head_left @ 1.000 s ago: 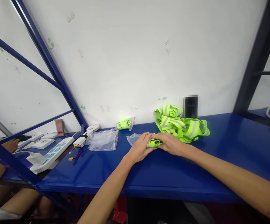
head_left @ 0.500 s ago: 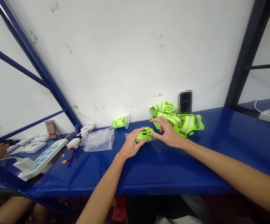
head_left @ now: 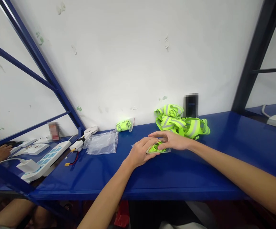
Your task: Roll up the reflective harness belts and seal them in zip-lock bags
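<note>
A rolled neon-yellow reflective strap [head_left: 156, 147] sits in a clear plastic bag [head_left: 167, 150] close to the blue shelf top, between my hands. My left hand [head_left: 141, 153] is wrapped round the bag's left side, its thumb along the near edge. From the right, my right hand [head_left: 176, 140] curls over the bag, thumb pressed on the roll and fingers on the far edge. Just behind my right hand lies a loose heap of similar reflective straps [head_left: 192, 126] with grey stripes. Another bagged strap [head_left: 124, 125] rests against the wall, left of the heap.
Flat clear bags [head_left: 103, 143] lie at left beside a small white fan [head_left: 90, 130] and a white device with red-black wires [head_left: 77, 145]. A power strip [head_left: 47, 160] is near the blue frame post [head_left: 36, 52]. Another person's hand [head_left: 1, 153] shows at far left.
The rolled strap is now inside the bag, both slightly nearer and to the right. My right hand has come down from above the roll and closed on it.
</note>
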Demonstrator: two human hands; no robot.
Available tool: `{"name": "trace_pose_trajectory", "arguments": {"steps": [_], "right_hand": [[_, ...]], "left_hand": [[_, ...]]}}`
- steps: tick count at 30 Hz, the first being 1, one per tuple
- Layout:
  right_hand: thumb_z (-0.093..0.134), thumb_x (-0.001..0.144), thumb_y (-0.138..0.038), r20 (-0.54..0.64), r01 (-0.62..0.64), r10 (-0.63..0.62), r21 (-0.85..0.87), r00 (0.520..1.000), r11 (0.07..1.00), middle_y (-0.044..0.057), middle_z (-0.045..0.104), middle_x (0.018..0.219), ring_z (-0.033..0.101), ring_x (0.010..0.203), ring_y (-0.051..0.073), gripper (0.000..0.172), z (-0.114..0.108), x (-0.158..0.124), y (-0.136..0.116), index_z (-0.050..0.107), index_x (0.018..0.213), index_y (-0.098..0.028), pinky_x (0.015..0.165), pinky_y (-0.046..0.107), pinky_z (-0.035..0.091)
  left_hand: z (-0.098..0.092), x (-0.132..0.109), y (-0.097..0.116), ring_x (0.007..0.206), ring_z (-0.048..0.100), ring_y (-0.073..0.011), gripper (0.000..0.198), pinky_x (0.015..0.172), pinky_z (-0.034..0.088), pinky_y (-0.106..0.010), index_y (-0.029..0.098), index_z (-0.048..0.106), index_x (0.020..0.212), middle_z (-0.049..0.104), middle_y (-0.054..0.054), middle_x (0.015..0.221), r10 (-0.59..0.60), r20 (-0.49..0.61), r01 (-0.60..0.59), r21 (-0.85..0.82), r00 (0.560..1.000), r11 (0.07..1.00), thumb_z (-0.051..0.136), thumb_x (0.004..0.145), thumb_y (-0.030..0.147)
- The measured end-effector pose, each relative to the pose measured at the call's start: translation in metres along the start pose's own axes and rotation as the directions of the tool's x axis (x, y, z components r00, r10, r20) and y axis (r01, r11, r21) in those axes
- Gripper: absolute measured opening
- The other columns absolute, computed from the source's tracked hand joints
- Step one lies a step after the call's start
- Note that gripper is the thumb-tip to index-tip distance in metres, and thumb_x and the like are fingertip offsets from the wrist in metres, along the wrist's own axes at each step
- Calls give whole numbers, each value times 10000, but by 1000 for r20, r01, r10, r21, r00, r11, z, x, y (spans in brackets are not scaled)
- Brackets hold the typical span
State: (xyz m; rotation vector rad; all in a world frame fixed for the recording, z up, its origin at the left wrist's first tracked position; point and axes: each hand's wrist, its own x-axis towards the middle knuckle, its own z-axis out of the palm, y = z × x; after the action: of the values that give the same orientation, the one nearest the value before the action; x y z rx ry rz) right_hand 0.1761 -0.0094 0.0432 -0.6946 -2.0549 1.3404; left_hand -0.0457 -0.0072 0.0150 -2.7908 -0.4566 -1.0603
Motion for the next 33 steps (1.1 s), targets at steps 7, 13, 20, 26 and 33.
{"name": "trace_pose_trajectory", "arguments": {"steps": [7,13,20,26,33], "right_hand": [[616,804,-240,-250,142,-204,-247,947,959,85,653,1138,619,1027,229,381,19,11,13,609,1182,-191,911,393,479],[612,695,-141,-417,-5,-246,-515,875,857,84,662,1014,628,836,210,446,11,14,37,612,1139,-180,748,348,502],[492,746,-109,-208,159,-235,-328,949,931,57,716,995,647,905,229,345,16,8,31,691,1021,-169,772,337,518],[627,795,-227,-324,66,-21,127,946,990,77,668,1161,649,981,225,357,10,19,43,623,1149,-178,827,378,560],[581,881,-315,-559,-122,270,287,784,950,113,690,955,696,684,165,211,-6,15,50,605,1025,-163,590,276,573]], "left_hand": [[3,3,6,1051,627,-211,344,917,527,-367,199,513,1267,661,-99,1136,-19,-47,24,109,999,994,475,935,278],[8,6,9,1056,615,-232,367,911,515,-395,200,535,1264,649,-111,1124,41,28,-45,191,999,981,440,910,216],[-6,29,36,1174,562,-249,373,961,494,-405,193,546,1214,576,-141,1274,93,-99,-94,-11,991,996,441,895,355],[-16,60,10,1026,620,-211,351,919,479,-359,204,554,1195,654,-80,1142,-320,113,326,-34,941,945,332,967,351],[8,42,-24,984,631,-242,398,849,459,-367,234,485,1295,668,-73,1115,-583,221,551,193,782,812,278,959,284]]}}
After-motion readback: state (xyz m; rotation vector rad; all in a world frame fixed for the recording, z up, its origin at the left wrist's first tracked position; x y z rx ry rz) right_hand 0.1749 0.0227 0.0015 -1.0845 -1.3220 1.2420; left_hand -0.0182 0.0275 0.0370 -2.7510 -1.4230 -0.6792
